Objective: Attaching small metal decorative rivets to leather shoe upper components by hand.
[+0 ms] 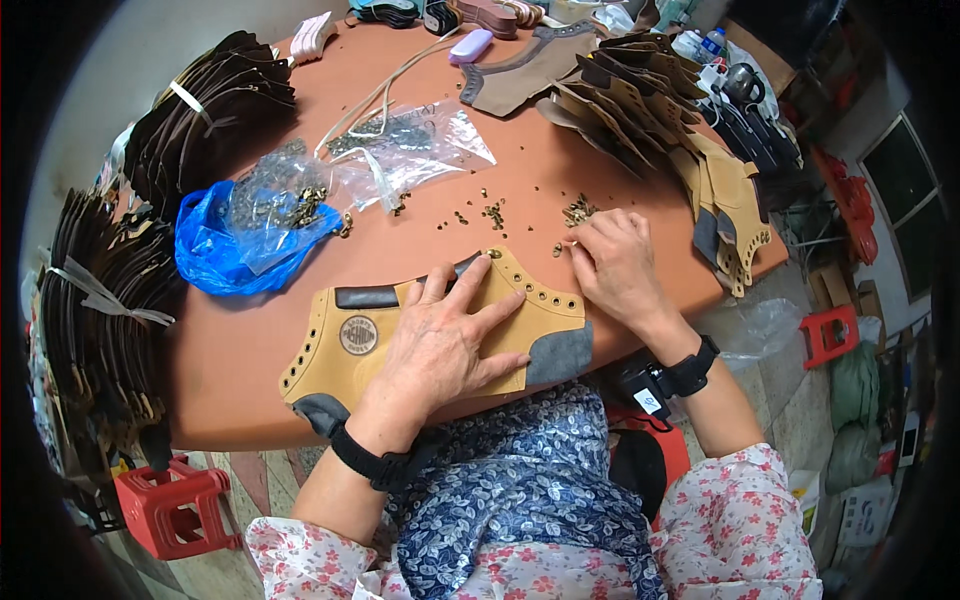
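A tan leather shoe upper [375,372] lies flat at the table's near edge, with grey patches at its lower corners, a round dark emblem and rows of eyelet holes along both slanted ends. My left hand [440,345] is open on top of it, fingers spread, the index fingertip touching a brass eyelet [494,254] at the upper corner. To the right, my right hand [615,262] is closed in a pinch just above the tabletop, beside loose brass eyelets [578,210]. What sits between its fingertips is too small to make out.
More eyelets [493,214] are scattered mid-table. A blue plastic bag [250,245] and a clear bag [420,150] lie behind the upper. Bundled dark leather pieces [110,300] line the left edge; brown pieces [630,100] and tan pieces [725,200] are stacked right. Red stools [175,505] stand below.
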A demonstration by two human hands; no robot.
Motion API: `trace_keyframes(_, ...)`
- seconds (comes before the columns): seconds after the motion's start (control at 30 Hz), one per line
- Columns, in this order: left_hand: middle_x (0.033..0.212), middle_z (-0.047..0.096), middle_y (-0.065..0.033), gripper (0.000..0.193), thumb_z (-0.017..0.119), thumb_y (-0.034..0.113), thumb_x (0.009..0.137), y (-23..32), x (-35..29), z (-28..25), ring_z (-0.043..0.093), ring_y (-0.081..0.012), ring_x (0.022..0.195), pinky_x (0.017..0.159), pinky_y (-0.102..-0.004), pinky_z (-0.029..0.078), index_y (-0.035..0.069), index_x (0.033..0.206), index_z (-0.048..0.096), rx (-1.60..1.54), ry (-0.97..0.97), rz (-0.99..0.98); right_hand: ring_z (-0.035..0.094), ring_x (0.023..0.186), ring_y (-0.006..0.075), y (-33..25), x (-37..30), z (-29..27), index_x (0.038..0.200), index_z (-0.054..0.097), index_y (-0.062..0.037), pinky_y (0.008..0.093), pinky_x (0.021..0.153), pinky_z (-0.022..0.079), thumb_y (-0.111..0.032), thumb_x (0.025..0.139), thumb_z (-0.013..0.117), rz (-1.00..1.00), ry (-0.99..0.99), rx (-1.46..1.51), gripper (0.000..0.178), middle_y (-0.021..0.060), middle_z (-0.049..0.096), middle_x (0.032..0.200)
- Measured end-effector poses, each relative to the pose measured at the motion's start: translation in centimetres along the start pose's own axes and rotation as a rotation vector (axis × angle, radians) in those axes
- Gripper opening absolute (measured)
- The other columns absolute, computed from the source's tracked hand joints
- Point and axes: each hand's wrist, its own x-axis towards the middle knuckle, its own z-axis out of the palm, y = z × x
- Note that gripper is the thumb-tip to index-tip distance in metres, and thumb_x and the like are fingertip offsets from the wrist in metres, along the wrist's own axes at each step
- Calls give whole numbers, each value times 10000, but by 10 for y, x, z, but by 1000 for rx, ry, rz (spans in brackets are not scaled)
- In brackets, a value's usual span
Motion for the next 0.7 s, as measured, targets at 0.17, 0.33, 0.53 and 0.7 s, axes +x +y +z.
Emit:
trace_keyframes(0.17, 1458, 480, -130, 614, 745, 545, 762, 0, 1, 0, 455, -373, 1236, 1047, -512, 385, 273, 1307, 666, -16, -5, 0, 579, 1016, 241, 1, 1, 7, 897, 699, -99, 432, 944, 369, -93, 805, 665, -112, -21, -63, 99, 41, 644, 925)
trace_keyframes(0.33, 1446, 494, -114, 607, 745, 542, 765, -1, 1, 2, 457, -374, 1225, 1041, -511, 388, 268, 1301, 668, -15, 9, 12, 578, 1040, 249, -2, 4, 7, 914, 712, -91, 439, 942, 373, -106, 812, 668, -146, -13, 2, 113, 48, 648, 931)
trace_keyframes(0.53, 1400, 545, -74, 601, 753, 519, 768, 0, 0, 1, 477, -362, 1182, 1033, -500, 404, 230, 1289, 676, -2, 27, 18, 567, 1022, 271, -8, 3, 2, 869, 690, -76, 449, 932, 382, -159, 806, 707, 39, -38, 25, 107, 83, 640, 938)
trace_keyframes(0.7, 1353, 588, -70, 618, 763, 509, 763, -1, -1, 2, 493, -360, 1166, 1030, -500, 416, 176, 1277, 681, -15, 50, 20, 564, 982, 278, -10, 9, 8, 844, 671, -59, 432, 913, 385, -168, 815, 719, -4, -65, -28, 123, 84, 628, 916)
